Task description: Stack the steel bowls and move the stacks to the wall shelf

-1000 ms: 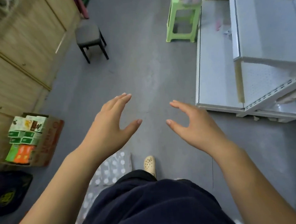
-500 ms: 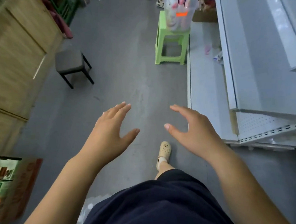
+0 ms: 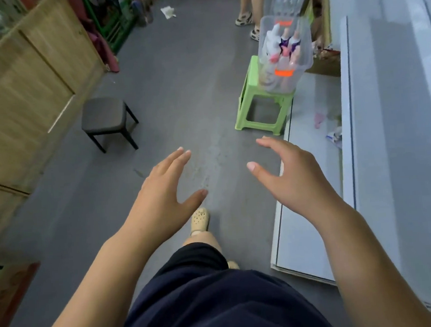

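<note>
My left hand (image 3: 165, 192) and right hand (image 3: 294, 180) hang out front empty, fingers spread and loosely arched, ready I think to take steel bowls, none of which show; a white shelf unit (image 3: 296, 239) lies just right of my right hand.

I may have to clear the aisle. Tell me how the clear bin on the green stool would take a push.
Probably top-heavy: the clear bin is packed with upright bottles and covers most of the green stool, so it may tip off. Smooth plastic likely slides easily.
</note>
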{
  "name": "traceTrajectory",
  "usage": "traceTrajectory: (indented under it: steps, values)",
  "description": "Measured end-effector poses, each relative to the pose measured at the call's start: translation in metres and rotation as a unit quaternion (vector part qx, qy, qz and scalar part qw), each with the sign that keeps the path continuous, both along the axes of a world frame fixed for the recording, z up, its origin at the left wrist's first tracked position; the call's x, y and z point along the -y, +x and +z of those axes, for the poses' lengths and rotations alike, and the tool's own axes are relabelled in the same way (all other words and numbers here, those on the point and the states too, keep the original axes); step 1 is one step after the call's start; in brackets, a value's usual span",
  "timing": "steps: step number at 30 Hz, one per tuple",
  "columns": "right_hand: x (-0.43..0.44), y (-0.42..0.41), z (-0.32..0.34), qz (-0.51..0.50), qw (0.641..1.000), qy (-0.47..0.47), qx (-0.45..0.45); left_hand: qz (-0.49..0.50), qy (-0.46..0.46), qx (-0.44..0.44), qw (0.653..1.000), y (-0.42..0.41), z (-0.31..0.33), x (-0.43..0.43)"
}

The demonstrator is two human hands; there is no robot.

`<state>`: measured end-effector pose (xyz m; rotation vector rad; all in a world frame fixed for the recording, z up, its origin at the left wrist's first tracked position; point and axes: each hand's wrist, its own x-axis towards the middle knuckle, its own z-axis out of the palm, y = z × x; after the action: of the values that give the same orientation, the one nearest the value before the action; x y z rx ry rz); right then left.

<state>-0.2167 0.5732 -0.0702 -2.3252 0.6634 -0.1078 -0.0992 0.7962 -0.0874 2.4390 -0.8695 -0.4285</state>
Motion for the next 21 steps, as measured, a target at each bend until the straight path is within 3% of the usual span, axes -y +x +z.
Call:
traceTrajectory:
  steps: [5, 13, 21]
  values:
    - [0.051, 0.057, -0.008, -0.047, 0.999, -0.007, -0.006, -0.049, -0.014, 0.006, 0.999, 0.085, 0.000, 0.066]
    - [0.118, 0.132, 0.009, -0.210, 0.978, -0.011, 0.017, -0.226, -0.003, 0.050, 0.973, 0.229, 0.028, 0.195]
    - [0.162, 0.136, 0.036, -0.340, 0.939, 0.002, 0.051, -0.362, -0.038, 0.061, 0.929, 0.270, 0.049, 0.317]
